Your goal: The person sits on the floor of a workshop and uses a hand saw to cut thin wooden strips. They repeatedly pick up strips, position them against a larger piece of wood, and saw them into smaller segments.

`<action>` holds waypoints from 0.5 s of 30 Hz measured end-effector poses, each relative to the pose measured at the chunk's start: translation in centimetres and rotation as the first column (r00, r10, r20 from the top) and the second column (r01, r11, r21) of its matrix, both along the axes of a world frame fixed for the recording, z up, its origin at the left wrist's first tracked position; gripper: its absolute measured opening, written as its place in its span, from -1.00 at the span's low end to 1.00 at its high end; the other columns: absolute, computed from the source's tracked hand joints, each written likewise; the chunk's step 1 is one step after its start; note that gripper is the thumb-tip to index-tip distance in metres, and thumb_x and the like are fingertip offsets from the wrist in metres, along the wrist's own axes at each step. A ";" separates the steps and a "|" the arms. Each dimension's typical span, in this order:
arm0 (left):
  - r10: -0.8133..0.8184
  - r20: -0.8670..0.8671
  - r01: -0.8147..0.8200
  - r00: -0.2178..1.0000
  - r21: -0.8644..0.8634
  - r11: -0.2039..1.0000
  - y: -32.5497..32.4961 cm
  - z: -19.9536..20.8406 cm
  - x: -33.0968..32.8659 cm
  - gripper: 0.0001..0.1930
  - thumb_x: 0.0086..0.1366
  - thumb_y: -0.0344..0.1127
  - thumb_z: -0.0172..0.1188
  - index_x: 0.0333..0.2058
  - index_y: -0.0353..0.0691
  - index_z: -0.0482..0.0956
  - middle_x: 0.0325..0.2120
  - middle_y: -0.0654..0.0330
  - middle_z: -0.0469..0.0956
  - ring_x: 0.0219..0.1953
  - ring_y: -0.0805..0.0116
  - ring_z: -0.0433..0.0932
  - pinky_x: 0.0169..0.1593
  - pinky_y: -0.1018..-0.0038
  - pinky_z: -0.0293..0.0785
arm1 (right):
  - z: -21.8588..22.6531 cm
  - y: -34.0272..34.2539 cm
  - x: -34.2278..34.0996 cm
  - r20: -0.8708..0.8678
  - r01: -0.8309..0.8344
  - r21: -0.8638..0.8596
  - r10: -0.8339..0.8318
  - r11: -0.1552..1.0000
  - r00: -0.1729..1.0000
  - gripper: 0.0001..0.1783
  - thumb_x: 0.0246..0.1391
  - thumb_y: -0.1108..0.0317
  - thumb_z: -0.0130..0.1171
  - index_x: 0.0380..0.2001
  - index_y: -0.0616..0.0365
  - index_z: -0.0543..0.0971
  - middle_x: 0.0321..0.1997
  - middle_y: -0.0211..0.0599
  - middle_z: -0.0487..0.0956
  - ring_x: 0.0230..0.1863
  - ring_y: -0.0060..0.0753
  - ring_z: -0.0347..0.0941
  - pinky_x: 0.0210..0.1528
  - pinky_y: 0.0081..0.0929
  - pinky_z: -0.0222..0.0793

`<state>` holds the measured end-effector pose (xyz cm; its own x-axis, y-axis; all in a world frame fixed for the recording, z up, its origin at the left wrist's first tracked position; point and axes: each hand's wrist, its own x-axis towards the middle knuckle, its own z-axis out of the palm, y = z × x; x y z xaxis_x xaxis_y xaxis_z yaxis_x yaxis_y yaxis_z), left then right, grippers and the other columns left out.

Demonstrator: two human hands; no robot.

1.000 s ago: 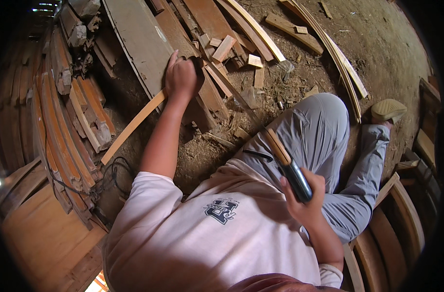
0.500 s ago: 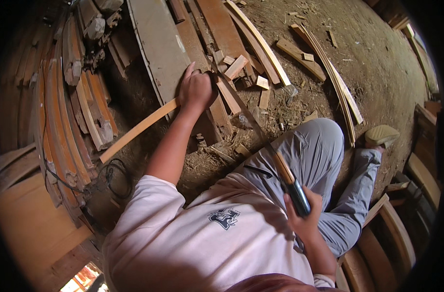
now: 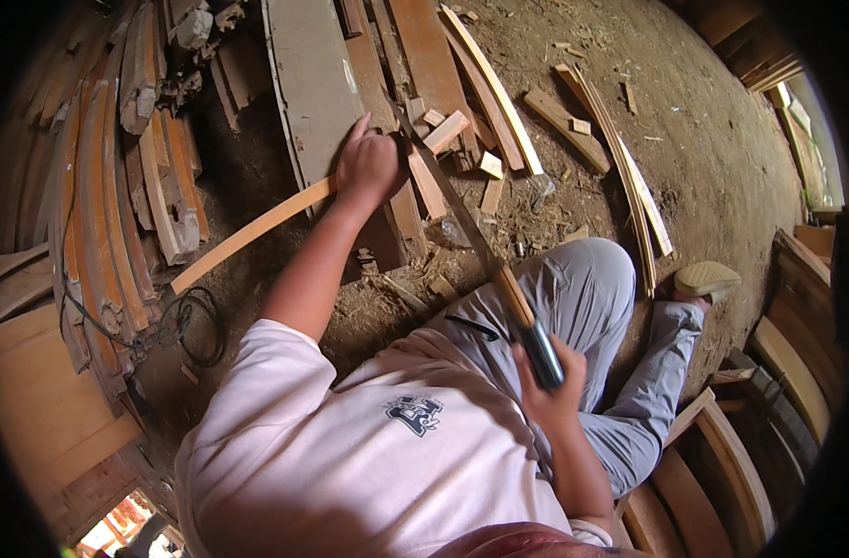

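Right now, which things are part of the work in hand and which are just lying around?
In hand:
- long curved pale wooden strip, gripped by the left hand
- long dark blade with a wood-and-black handle, gripped by the right hand

Lying about:
- small wood offcuts
- grey flat board
- black coiled cable
- thin pale slats

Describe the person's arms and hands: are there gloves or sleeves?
Both hands are bare, with no gloves: the left hand and the right hand. Both forearms are uncovered too. The only covering is a white T-shirt with short sleeves ending above the elbow and a dark emblem on the chest.
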<state>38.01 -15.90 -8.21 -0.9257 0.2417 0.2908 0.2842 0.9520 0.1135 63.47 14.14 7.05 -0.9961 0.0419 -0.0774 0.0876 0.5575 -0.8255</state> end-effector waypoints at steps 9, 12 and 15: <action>-0.035 0.079 0.038 0.996 -0.037 0.999 -0.2 -0.2 -0.5 -0.71 0.24 -0.50 0.03 -0.61 -0.36 0.66 -0.56 -0.23 0.61 -0.35 -0.05 0.67 0.54 0.19 0.25 | -1.1 -2.9 -3.7 -0.138 0.083 -0.156 -0.105 0.984 0.985 -0.73 0.19 0.36 0.44 -0.48 0.25 0.57 -0.70 -0.19 0.38 -0.67 -0.41 0.27 -0.53 -0.42 0.22; -0.045 0.066 0.039 0.997 0.086 0.996 -0.1 -0.1 -0.6 -0.77 0.20 -0.50 0.11 -0.58 -0.32 0.69 -0.54 -0.23 0.62 -0.33 -0.10 0.66 0.53 0.18 0.25 | -4.2 -4.7 -7.1 -0.078 0.059 -0.245 -0.081 0.968 0.994 -0.73 0.21 0.34 0.43 -0.46 0.25 0.59 -0.69 -0.17 0.40 -0.67 -0.39 0.26 -0.53 -0.39 0.22; -0.091 0.034 0.082 0.995 0.201 0.976 1.0 0.9 0.0 -0.80 0.18 -0.50 0.16 -0.56 -0.26 0.73 -0.51 -0.22 0.64 -0.31 -0.13 0.66 0.52 0.17 0.27 | -4.6 -4.1 -6.2 -0.059 0.030 -0.210 -0.043 0.977 0.997 -0.73 0.21 0.34 0.43 -0.46 0.24 0.58 -0.68 -0.16 0.42 -0.67 -0.34 0.28 -0.53 -0.38 0.23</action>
<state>38.04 -14.88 -7.32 -0.9165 0.2631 0.3013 0.3554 0.8811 0.3119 57.32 10.06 2.50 -0.9973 0.0681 -0.0258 0.0493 0.3695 -0.9279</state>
